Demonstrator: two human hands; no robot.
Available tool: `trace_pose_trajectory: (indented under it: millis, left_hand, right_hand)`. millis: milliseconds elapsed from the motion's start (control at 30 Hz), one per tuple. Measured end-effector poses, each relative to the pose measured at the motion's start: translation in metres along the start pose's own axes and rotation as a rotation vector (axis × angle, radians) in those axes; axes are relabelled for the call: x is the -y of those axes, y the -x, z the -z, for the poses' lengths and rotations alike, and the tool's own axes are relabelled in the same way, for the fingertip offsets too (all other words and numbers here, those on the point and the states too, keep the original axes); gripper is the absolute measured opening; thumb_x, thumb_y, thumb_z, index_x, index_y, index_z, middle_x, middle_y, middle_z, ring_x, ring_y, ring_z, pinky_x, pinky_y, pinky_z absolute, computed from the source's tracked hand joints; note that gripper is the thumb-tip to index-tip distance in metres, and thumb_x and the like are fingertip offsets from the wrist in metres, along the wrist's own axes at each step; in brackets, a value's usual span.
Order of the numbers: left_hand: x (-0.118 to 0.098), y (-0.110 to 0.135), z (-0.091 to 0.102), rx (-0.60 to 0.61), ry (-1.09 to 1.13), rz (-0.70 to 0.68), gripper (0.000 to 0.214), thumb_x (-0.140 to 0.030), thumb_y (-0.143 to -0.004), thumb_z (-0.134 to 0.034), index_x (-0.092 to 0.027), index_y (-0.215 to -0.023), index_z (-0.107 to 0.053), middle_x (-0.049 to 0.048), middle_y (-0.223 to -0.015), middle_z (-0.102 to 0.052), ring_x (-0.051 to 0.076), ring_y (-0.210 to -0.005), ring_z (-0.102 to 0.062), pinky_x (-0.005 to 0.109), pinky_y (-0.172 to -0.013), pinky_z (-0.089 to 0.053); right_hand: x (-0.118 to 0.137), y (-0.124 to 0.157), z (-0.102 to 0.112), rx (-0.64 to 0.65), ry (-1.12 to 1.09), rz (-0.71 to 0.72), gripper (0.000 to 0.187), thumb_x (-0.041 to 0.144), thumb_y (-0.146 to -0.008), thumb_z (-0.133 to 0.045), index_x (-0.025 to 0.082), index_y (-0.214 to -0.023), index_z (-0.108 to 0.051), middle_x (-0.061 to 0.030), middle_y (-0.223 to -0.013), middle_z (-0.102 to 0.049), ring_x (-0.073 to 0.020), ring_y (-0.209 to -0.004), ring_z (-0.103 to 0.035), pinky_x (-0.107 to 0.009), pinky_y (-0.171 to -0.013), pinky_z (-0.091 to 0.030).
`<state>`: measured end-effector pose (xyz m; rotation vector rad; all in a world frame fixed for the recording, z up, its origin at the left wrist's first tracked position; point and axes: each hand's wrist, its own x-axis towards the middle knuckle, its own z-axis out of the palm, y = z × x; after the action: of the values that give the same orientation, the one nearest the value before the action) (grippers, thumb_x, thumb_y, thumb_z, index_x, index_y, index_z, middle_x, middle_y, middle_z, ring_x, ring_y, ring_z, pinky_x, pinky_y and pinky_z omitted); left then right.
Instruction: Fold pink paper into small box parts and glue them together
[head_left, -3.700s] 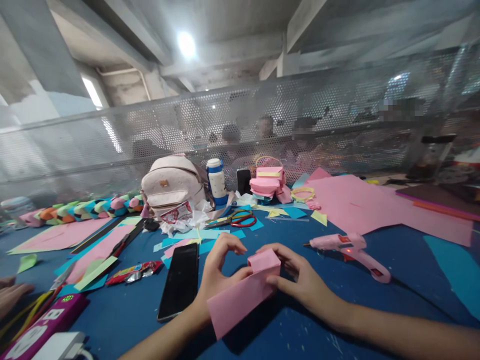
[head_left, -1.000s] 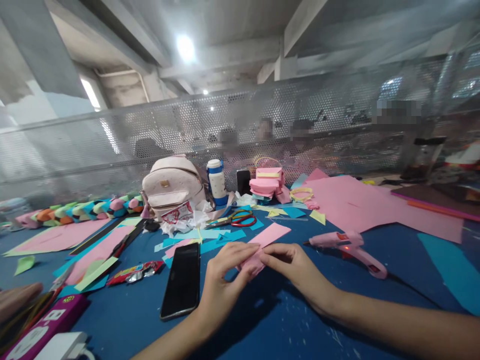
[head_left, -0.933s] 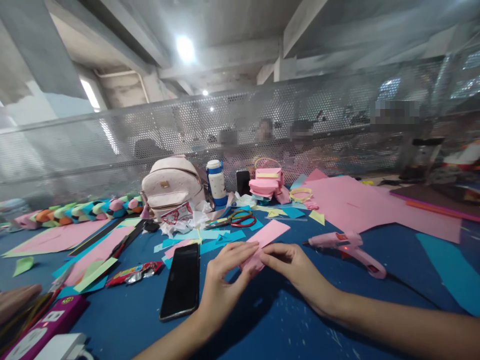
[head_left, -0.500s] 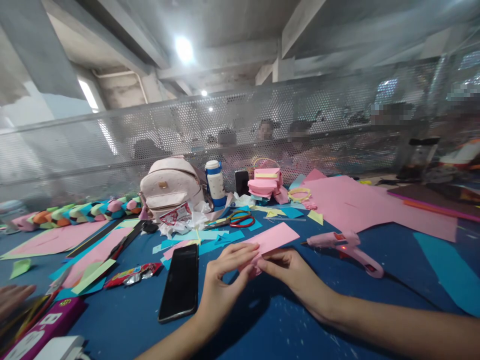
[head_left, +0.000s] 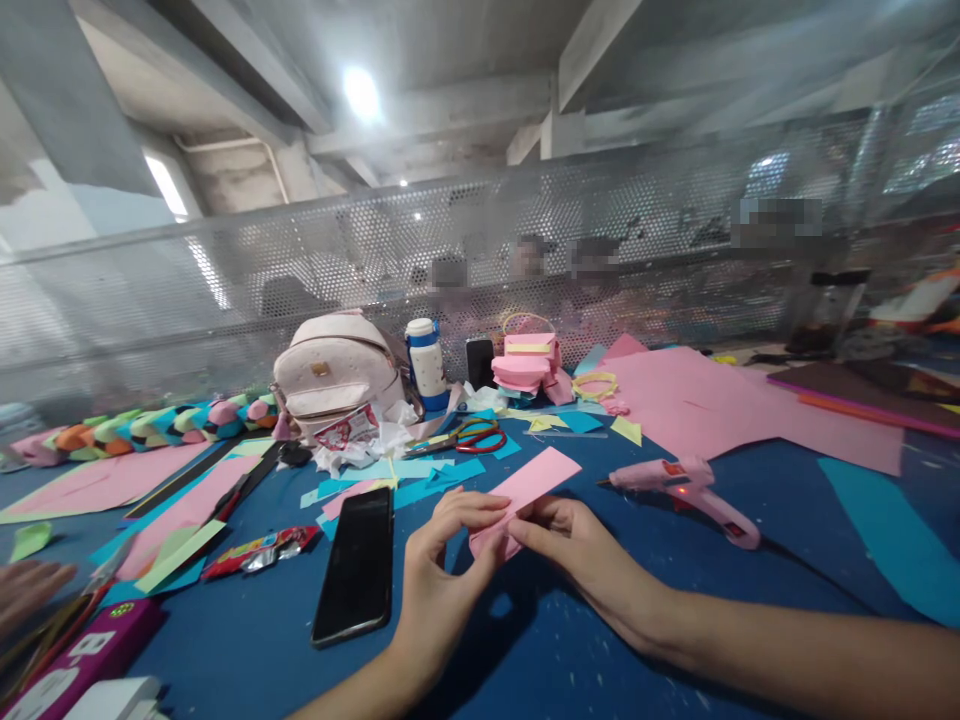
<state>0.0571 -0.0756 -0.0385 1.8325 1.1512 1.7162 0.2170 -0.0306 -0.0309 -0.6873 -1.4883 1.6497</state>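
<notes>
A pink foam-like strip [head_left: 544,478] is pinched between both my hands above the blue table. Its long flat end points up and to the right, while its lower end is curled between my fingertips. My left hand [head_left: 454,545] grips the curled part with thumb below and fingers above. From the other side, my right hand [head_left: 562,540] presses the strip with thumb and bent fingers; some of those fingertips are hidden. To the right of my hands lies a pink glue gun [head_left: 686,488] with a red light on it. A black phone [head_left: 354,570] lies left of my left hand.
Behind are scissors [head_left: 465,440], a pale backpack [head_left: 337,375], a bottle [head_left: 427,365] and a small pink bag-like craft [head_left: 526,362]. Pink sheets [head_left: 705,405] and a blue sheet [head_left: 892,530] lie right. Another person's hand [head_left: 30,590] rests far left, near a purple box [head_left: 94,655].
The strip's free end has tilted and shifted slightly left and down, showing more of the curled part. Both hands keep hold of it. The whole view has shifted a little.
</notes>
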Motion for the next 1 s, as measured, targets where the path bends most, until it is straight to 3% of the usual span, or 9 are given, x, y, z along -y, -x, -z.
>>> trace_pose_trajectory:
  millis: [133, 300, 500, 667, 1000]
  left_hand:
    - [0.001, 0.001, 0.0, 0.016, -0.033, -0.025, 0.007, -0.018, -0.083, -0.068, -0.023, -0.087, -0.072, 0.0033, -0.097, -0.075, 0.022, -0.095, -0.069, 0.052, -0.106, -0.037]
    - [0.004, 0.001, 0.003, 0.059, -0.133, -0.085, 0.015, -0.015, -0.084, -0.066, -0.025, -0.092, -0.073, 0.0032, -0.102, -0.075, 0.023, -0.099, -0.068, 0.052, -0.108, -0.033]
    - [0.008, 0.003, 0.004, 0.004, -0.103, -0.025, 0.003, -0.019, -0.084, -0.065, -0.022, -0.086, -0.064, 0.0053, -0.104, -0.072, 0.023, -0.103, -0.066, 0.052, -0.108, -0.034]
    - [0.008, 0.004, 0.004, -0.015, -0.091, -0.017, 0.009, -0.022, -0.085, -0.066, -0.021, -0.08, -0.059, 0.0045, -0.103, -0.072, 0.022, -0.101, -0.067, 0.051, -0.107, -0.035]
    - [0.01, 0.001, 0.009, -0.002, -0.171, -0.105, 0.014, -0.019, -0.087, -0.063, -0.021, -0.073, -0.062, 0.0015, -0.1, -0.073, 0.02, -0.099, -0.068, 0.05, -0.111, -0.03]
  right_hand:
    - [-0.002, 0.001, 0.0, 0.031, -0.042, -0.011, 0.035, 0.049, -0.079, -0.073, 0.014, -0.086, -0.074, -0.0085, -0.089, -0.073, -0.0235, -0.092, -0.065, -0.04, -0.093, -0.046]
    - [0.0, 0.002, -0.002, -0.045, -0.098, -0.03, 0.032, 0.044, -0.079, -0.074, 0.017, -0.095, -0.071, -0.0067, -0.093, -0.072, -0.0236, -0.098, -0.064, -0.038, -0.09, -0.048]
    - [0.004, 0.003, -0.001, -0.131, -0.163, -0.064, 0.03, 0.041, -0.075, -0.077, 0.018, -0.093, -0.068, -0.005, -0.098, -0.07, -0.0225, -0.1, -0.063, -0.035, -0.09, -0.048]
    - [0.007, 0.004, 0.0, -0.153, -0.123, -0.072, 0.038, 0.043, -0.075, -0.076, 0.016, -0.101, -0.068, -0.0079, -0.107, -0.07, -0.0262, -0.108, -0.06, -0.038, -0.093, -0.046]
    - [0.008, 0.002, 0.001, -0.16, -0.119, -0.048, 0.036, 0.044, -0.072, -0.077, 0.016, -0.094, -0.069, -0.007, -0.101, -0.072, -0.0271, -0.106, -0.062, -0.039, -0.095, -0.044]
